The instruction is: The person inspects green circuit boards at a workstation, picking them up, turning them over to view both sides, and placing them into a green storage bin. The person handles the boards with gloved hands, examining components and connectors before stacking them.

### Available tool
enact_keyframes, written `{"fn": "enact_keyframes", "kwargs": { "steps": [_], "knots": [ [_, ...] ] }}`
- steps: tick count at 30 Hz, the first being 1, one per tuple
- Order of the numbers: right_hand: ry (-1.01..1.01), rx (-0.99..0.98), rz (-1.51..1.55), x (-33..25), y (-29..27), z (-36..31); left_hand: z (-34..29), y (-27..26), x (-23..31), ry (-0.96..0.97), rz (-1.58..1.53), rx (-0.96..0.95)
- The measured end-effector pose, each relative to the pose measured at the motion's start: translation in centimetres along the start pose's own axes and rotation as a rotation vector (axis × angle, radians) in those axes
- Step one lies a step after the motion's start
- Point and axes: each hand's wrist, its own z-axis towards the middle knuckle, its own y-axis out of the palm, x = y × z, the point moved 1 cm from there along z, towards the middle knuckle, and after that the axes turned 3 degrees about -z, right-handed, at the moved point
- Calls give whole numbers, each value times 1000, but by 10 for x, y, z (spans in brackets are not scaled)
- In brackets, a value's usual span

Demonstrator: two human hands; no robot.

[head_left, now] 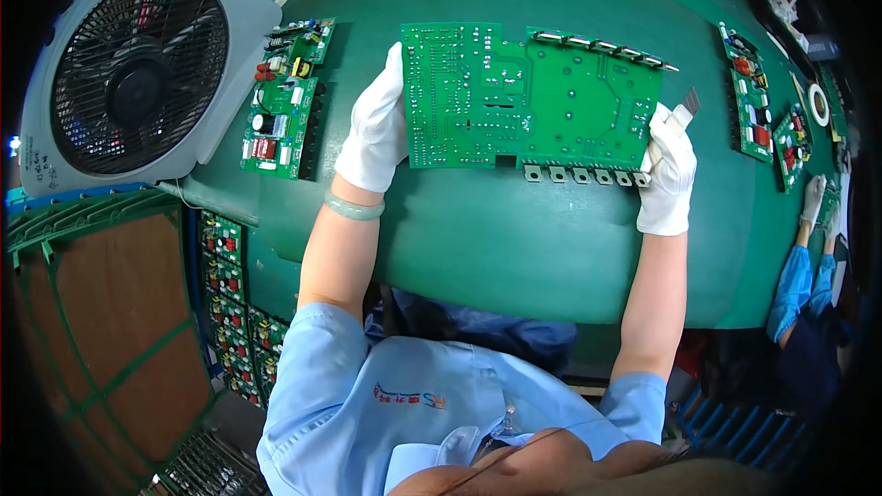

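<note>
A large green circuit board (pixel 469 96) is held up above the green table, its solder side facing me. Several metal tabs with holes stick out along its lower right edge, and more metal parts line its upper right edge. My left hand (pixel 375 133), in a white glove, grips the board's left edge, with most fingers hidden behind it. The lower right corner is held by my right hand (pixel 669 174), also gloved. A small flat tool (pixel 684 112) with a whitish body and grey end pokes up from that hand; its exact kind is unclear.
A grey box fan (pixel 138 83) stands at left beside populated circuit boards (pixel 280 119). More boards (pixel 749 92) lie at right, near a tape roll (pixel 818 105). Another person's gloved hands (pixel 813 200) work at far right. Racked boards (pixel 225 294) sit below the table's left edge.
</note>
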Motion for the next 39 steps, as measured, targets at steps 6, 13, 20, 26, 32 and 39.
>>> {"fn": "enact_keyframes", "kwargs": {
  "steps": [6, 13, 20, 26, 32, 39],
  "knots": [
    [-34, 19, 10, 3, -1, -1, 6, -15, -6, -46, -198, -148],
    [-48, 57, -6, 1, 3, 1, 6, -13, -8, -58, -147, -83],
    [-107, 11, -122, 4, -7, 7, 6, -20, -10, -49, -165, -141],
    [-119, 75, -160, 6, -8, 10, 7, -20, -10, -22, -215, -195],
    [8, 16, -513, -8, -12, 4, 12, -2, -11, -33, 35, -54],
    [-242, 228, -1055, -25, -6, -8, 18, 17, -22, -149, 419, 223]
  ]
}}
